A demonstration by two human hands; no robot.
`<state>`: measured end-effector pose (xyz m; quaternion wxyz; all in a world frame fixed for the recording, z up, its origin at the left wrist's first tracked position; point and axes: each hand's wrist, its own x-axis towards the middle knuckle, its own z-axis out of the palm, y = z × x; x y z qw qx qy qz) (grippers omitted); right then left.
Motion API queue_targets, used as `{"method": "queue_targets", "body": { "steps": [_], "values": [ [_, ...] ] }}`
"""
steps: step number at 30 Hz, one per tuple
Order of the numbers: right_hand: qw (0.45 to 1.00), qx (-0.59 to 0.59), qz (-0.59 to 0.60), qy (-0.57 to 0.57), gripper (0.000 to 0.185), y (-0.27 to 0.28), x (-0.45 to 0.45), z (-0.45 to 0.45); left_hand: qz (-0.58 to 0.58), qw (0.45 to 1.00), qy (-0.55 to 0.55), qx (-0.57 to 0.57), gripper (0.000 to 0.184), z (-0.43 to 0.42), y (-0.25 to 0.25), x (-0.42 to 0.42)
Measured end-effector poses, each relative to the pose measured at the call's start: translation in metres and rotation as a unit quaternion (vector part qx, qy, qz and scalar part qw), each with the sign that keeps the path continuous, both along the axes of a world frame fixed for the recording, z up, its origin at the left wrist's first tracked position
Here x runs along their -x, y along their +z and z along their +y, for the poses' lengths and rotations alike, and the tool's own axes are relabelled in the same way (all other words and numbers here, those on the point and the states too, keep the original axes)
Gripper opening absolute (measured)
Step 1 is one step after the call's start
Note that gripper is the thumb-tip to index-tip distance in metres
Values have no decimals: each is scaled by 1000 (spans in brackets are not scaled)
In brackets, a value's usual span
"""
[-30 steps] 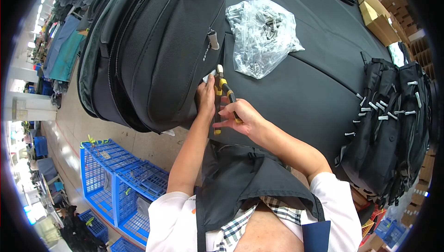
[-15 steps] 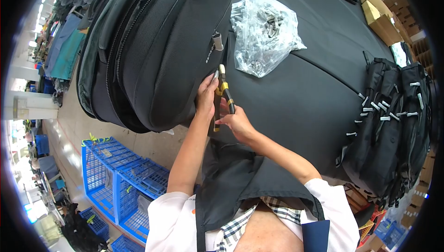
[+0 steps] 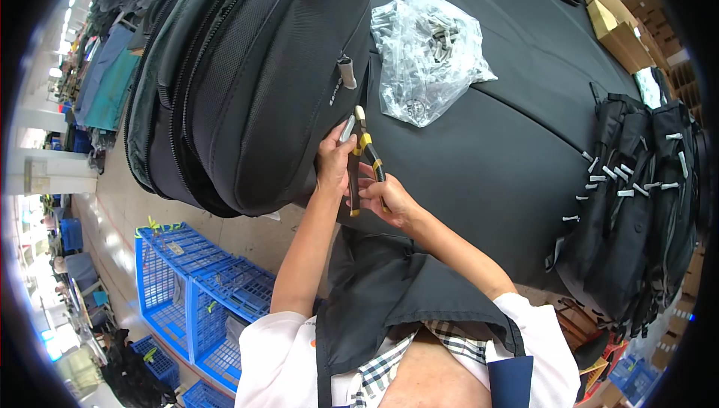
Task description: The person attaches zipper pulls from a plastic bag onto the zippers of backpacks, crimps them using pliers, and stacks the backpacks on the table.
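Note:
A large black backpack (image 3: 277,86) stands at the left, its side facing me. My left hand (image 3: 332,162) is at its lower right edge, thumb and fingers pinching a silver-grey zipper pull (image 3: 347,129). Right beside that piece is the head of a pair of pliers (image 3: 365,140) with black and yellow handles. My right hand (image 3: 391,202) grips the pliers from below, the handles spread apart. Another zipper pull in a grey cover (image 3: 347,73) hangs higher on the bag.
A clear plastic bag (image 3: 427,56) of small grey pieces lies on the black-covered table (image 3: 457,176). Several black bags (image 3: 622,206) with white-tipped pulls are piled at the right. Blue plastic crates (image 3: 191,288) stand on the floor at lower left. Cardboard boxes (image 3: 618,33) line the far right.
The backpack has shifted slightly left. More of the grey pull shows above my left fingers. My right hand has moved a little down and right on the plier handles.

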<state>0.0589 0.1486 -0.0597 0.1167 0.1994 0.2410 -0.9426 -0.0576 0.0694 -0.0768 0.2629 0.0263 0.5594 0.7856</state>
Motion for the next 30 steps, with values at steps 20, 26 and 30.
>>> {"method": "queue_targets", "body": {
  "steps": [20,26,30],
  "values": [
    [999,16,-20,20,64,-5,1,1,-8,1000,-9,-2,40,1,5,-2],
    [1000,-12,14,15,50,-12,-3,0,-24,994,-72,80,51,-5,45,-18],
    [998,-56,-7,23,46,15,2,3,532,800,-124,247,53,-20,177,-59]
  ]
}}
